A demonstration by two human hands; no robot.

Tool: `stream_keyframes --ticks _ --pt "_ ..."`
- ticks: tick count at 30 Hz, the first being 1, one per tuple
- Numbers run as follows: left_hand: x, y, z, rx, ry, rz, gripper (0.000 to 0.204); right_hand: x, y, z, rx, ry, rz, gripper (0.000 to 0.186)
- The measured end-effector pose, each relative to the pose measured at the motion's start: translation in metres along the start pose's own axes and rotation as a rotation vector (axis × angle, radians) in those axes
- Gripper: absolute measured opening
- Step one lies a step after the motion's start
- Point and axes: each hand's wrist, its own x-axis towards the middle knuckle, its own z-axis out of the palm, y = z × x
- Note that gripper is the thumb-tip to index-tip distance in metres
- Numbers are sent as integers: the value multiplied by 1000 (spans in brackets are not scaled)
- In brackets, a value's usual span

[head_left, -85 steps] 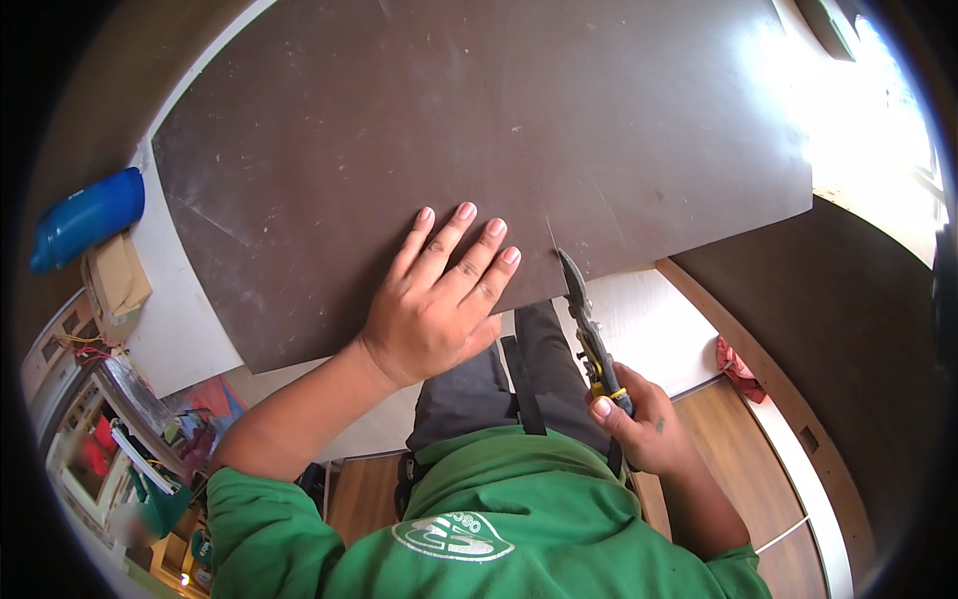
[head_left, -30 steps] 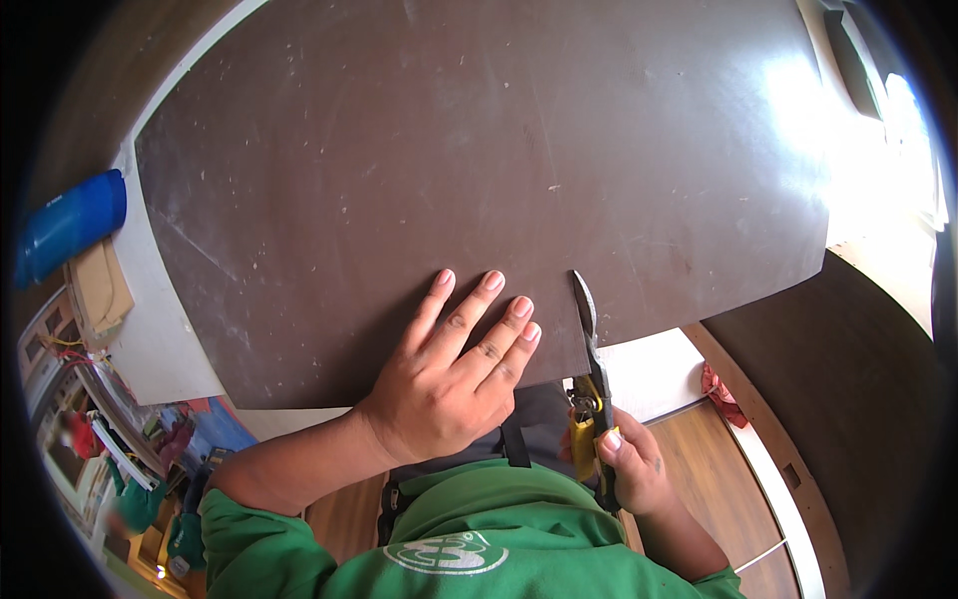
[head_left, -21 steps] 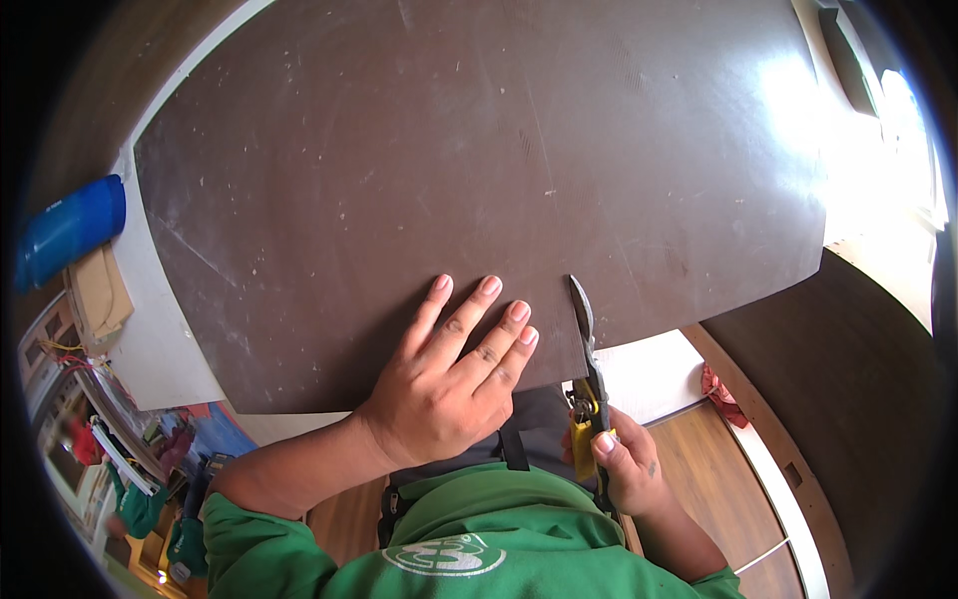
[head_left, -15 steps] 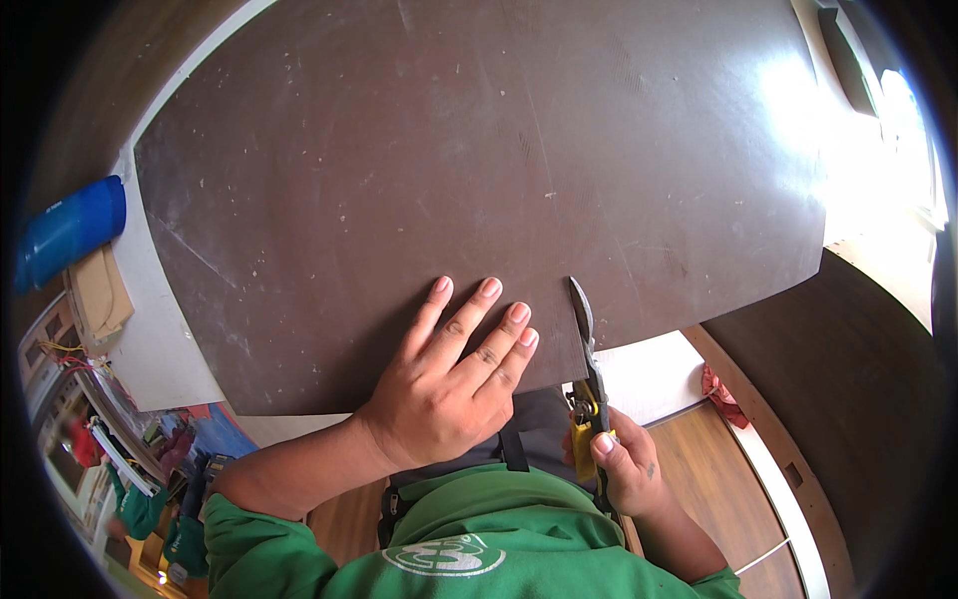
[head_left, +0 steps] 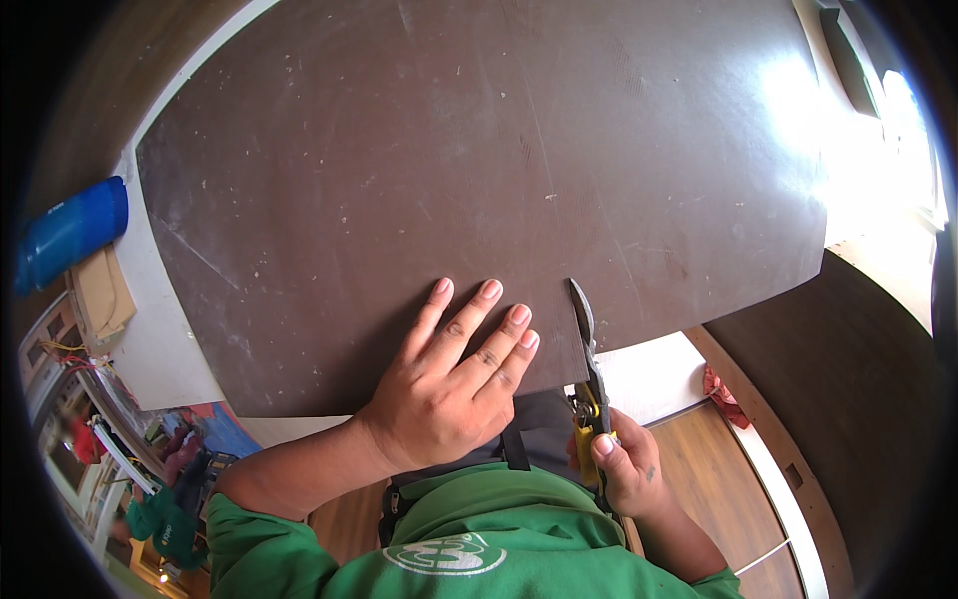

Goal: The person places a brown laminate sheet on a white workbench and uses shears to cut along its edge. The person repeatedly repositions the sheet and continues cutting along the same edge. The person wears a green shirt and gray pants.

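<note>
A large dark brown sheet (head_left: 479,170) with light scuffs fills the upper middle of the view. My left hand (head_left: 449,369) lies on it near the front edge, fingers spread and pressing flat. My right hand (head_left: 624,459) grips the black-and-yellow metal snips (head_left: 589,344) just below the sheet. Their long blade reaches up over the front edge along a cut in the sheet, a little to the right of my left fingertips. My right fingers are partly hidden behind the handles.
A blue bottle-like object (head_left: 70,230) and tan boards (head_left: 100,299) lie at left, above cluttered shelves (head_left: 110,449). A dark curved panel (head_left: 818,379) stands at right, with a red cloth (head_left: 726,397) beside it. Wooden flooring (head_left: 704,469) shows below.
Since the earliest frame the snips have moved farther over the sheet along the cut. The sheet and my left hand appear lower in view. Over the last second little has moved.
</note>
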Motion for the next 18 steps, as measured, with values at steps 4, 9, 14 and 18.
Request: stream_keyframes --ticks 4,9,14,18 --pt "1 1 -2 -2 -2 -2 56 -2 -2 0 -16 19 10 44" --pt "2 1 -2 -11 8 -5 56 -4 -4 -6 -104 -16 106 61" --pt "2 2 -4 -14 17 -3 55 -5 -5 -6 -111 -18 98 60" --pt "3 3 -7 -15 11 -1 54 -6 -8 2 15 38 48 42"
